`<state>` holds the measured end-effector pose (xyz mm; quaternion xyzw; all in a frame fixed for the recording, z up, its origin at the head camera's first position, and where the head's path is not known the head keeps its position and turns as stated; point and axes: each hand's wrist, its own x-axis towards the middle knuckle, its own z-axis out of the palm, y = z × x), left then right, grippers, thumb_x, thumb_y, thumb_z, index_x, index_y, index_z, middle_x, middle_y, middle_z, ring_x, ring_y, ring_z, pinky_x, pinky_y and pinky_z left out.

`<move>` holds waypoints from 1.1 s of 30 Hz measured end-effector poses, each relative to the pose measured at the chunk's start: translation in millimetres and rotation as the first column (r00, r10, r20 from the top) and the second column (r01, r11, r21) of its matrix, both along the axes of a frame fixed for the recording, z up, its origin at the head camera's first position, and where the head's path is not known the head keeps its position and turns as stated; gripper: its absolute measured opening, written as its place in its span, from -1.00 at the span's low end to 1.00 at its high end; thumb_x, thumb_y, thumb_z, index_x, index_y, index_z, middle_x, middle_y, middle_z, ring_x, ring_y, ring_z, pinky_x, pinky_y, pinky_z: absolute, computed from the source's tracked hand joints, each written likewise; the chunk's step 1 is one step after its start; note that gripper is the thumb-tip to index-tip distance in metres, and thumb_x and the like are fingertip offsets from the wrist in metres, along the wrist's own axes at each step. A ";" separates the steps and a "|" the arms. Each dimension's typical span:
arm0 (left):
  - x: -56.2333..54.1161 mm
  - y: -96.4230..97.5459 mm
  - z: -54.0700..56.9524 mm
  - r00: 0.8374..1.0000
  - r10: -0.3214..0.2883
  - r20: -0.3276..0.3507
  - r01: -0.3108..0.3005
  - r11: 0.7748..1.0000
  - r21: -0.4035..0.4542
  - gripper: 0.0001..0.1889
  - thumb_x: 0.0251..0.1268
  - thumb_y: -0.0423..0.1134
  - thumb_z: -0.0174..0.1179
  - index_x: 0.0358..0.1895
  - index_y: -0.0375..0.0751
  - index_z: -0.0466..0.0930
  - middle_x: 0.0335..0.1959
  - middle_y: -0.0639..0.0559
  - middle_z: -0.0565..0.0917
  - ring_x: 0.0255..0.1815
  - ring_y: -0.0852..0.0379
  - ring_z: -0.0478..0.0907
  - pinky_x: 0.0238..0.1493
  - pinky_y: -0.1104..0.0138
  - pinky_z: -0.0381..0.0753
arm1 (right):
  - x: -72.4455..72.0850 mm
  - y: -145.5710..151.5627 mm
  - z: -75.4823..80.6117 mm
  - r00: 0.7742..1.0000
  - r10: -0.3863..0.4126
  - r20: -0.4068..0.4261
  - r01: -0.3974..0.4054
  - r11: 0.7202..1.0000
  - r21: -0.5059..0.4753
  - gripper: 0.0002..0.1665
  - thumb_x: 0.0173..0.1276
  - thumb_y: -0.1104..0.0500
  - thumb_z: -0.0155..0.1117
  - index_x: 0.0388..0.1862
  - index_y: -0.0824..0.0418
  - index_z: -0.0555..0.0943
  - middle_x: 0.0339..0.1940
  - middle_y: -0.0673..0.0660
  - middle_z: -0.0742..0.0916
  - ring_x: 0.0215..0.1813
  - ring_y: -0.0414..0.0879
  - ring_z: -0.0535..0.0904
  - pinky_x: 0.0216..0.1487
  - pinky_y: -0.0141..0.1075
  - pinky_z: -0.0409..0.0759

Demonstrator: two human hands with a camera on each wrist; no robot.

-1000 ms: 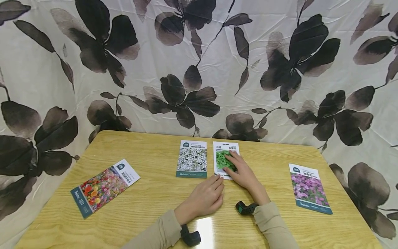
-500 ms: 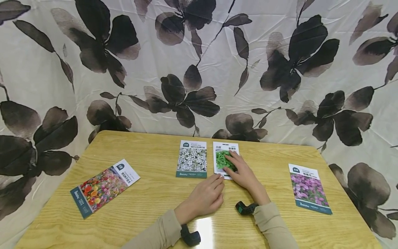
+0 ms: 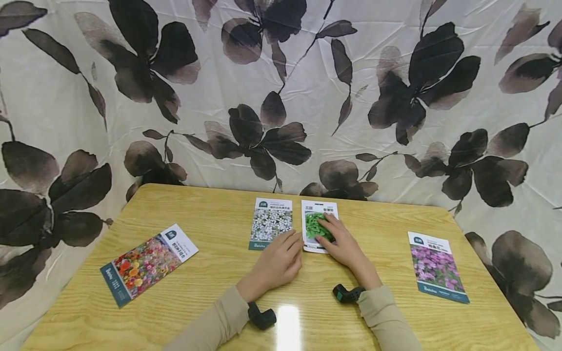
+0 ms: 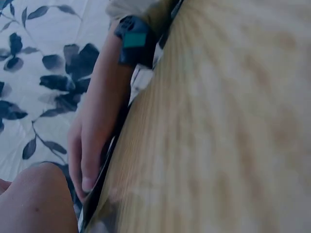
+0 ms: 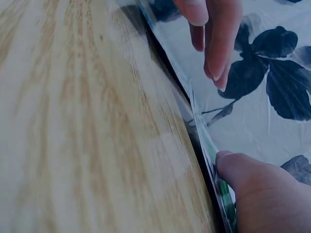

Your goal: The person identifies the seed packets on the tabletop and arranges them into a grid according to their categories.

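While right hand (image 3: 341, 243) rests relaxed on green-leaf packet (image 3: 314, 225) | left hand (image 3: 277, 261), relaxed, at white-flower packet (image 3: 270, 222) | contents hidden

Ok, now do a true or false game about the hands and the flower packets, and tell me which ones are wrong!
1. The right hand touches the green-leaf packet. True.
2. In the head view, the left hand overlaps the white-flower packet. True.
3. The white-flower packet is right of the green-leaf packet. False: it is on the left.
4. The purple-flower packet lies on the table. True.
5. The left hand holds the purple-flower packet. False: neither hand touches it.
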<state>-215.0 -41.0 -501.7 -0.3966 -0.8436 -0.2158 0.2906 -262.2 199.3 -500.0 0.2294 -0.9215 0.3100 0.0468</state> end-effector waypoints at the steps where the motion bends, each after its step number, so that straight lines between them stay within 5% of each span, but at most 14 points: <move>1: -2.1 -2.2 0.0 1.000 0.008 0.005 -0.008 1.000 0.003 -0.70 0.24 -0.31 0.17 0.00 -0.34 0.68 0.11 -0.27 0.64 0.20 -0.25 0.54 0.22 0.00 0.52 | 0.3 0.2 -0.2 1.000 0.000 -0.001 0.000 1.000 -0.002 -0.34 0.44 -0.05 0.25 0.44 0.18 0.44 0.54 0.23 0.32 0.58 0.14 0.10 0.54 0.05 0.03; 8: -18.0 -25.6 -3.3 0.981 0.158 0.114 -0.154 0.987 -0.049 -0.57 0.30 -0.23 0.19 0.21 -0.27 0.58 0.28 -0.33 0.50 0.30 -0.37 0.40 0.26 -0.17 0.42 | -0.3 1.6 -0.8 1.000 0.009 0.004 -0.009 1.000 0.012 -0.33 0.45 -0.06 0.24 0.45 0.18 0.42 0.55 0.23 0.30 0.59 0.13 0.07 0.55 0.04 -0.01; 15: -25.0 -43.9 -4.4 0.905 0.310 0.293 -0.259 0.945 -0.202 -0.47 0.44 0.00 0.05 0.40 -0.09 0.45 0.45 -0.33 0.28 0.47 -0.41 0.12 0.44 -0.18 0.13 | -0.7 1.6 -1.5 1.000 0.010 0.012 -0.010 1.000 0.021 -0.33 0.46 -0.05 0.23 0.46 0.18 0.42 0.56 0.23 0.29 0.59 0.13 0.06 0.55 0.03 -0.02; 20: -25.0 -44.9 -2.2 0.873 0.324 0.366 -0.254 0.940 -0.227 -0.45 0.48 0.03 0.01 0.43 -0.08 0.40 0.50 -0.30 0.22 0.52 -0.39 0.02 0.48 -0.16 0.04 | -0.3 1.8 -1.3 1.000 0.012 0.006 -0.012 1.000 0.019 -0.33 0.46 -0.05 0.23 0.45 0.18 0.42 0.55 0.23 0.30 0.58 0.14 0.07 0.55 0.04 -0.01; 33: -25.9 -44.9 -1.7 0.854 0.317 0.413 -0.244 0.944 -0.220 -0.45 0.51 0.04 -0.01 0.46 -0.06 0.37 0.53 -0.26 0.17 0.56 -0.32 -0.07 0.51 -0.12 -0.02 | 0.5 2.6 -1.7 1.000 0.013 -0.015 -0.012 1.000 0.020 -0.33 0.46 -0.05 0.23 0.45 0.19 0.42 0.54 0.25 0.31 0.58 0.16 0.09 0.54 0.07 -0.01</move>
